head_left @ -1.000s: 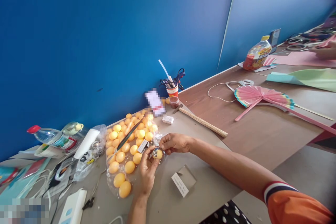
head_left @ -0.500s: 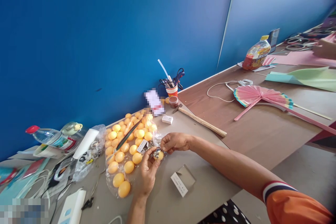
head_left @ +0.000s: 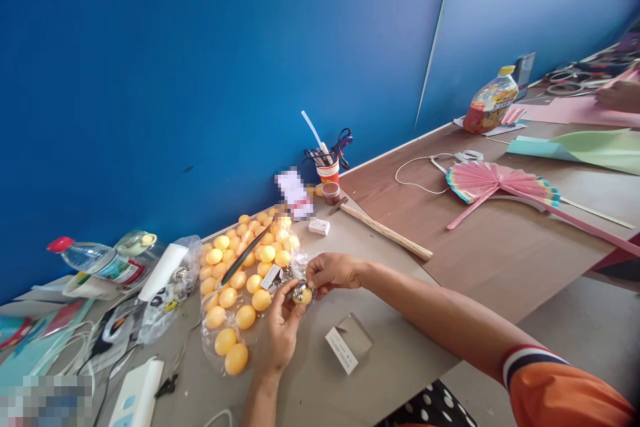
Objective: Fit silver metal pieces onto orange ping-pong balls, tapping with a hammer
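My left hand (head_left: 281, 328) is raised over the grey table (head_left: 390, 353), its fingertips pinched on a small orange ball with a shiny metal piece (head_left: 301, 293). My right hand (head_left: 331, 271) pinches the same ball from the other side, fingers curled. Just left of both hands lies a clear plastic bag of several orange balls (head_left: 240, 280), with a dark thin stick (head_left: 246, 253) lying across it.
A small open cardboard box (head_left: 349, 343) sits near my hands. A hammer (head_left: 385, 232), a cup of pens (head_left: 327, 163), water bottles (head_left: 95, 260), cables and a white box (head_left: 137, 395) lie around. On the brown table lies a pink paper fan (head_left: 493, 185); another person's hand (head_left: 617, 95) works far right.
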A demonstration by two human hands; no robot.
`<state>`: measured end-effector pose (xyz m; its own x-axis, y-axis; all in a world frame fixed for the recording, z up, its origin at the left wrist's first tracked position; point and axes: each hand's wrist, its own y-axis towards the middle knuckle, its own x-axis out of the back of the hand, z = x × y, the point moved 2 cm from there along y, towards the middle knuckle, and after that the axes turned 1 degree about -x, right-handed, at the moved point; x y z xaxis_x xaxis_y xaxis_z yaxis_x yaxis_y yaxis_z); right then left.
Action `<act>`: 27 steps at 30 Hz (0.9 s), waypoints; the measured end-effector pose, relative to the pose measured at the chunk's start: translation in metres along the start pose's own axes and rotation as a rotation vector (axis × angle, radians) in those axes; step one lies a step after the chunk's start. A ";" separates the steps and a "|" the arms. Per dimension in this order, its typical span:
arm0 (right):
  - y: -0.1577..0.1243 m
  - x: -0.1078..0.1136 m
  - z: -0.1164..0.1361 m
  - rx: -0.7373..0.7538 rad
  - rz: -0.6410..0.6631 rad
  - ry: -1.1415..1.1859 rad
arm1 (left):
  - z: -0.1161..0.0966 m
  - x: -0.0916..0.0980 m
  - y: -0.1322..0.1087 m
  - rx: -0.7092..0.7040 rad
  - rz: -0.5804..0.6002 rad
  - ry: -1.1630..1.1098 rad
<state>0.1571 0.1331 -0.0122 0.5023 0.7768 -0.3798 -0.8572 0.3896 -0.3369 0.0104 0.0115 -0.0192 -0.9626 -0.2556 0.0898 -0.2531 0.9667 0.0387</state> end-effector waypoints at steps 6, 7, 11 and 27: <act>0.001 -0.003 -0.001 0.002 -0.074 -0.066 | 0.004 -0.001 0.001 -0.024 -0.020 0.001; 0.002 -0.003 -0.001 0.004 -0.093 -0.086 | 0.005 -0.001 0.001 -0.030 -0.021 0.002; 0.003 -0.005 0.000 0.029 -0.158 -0.169 | 0.003 -0.004 0.002 -0.040 -0.033 -0.019; -0.033 0.044 0.049 0.397 -1.140 -1.116 | -0.020 0.004 0.006 0.011 -0.232 -0.437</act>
<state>0.2020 0.1789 0.0241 0.6817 -0.1002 0.7247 -0.1870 0.9338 0.3050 0.0075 0.0158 0.0014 -0.8306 -0.4363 -0.3461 -0.4641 0.8858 -0.0029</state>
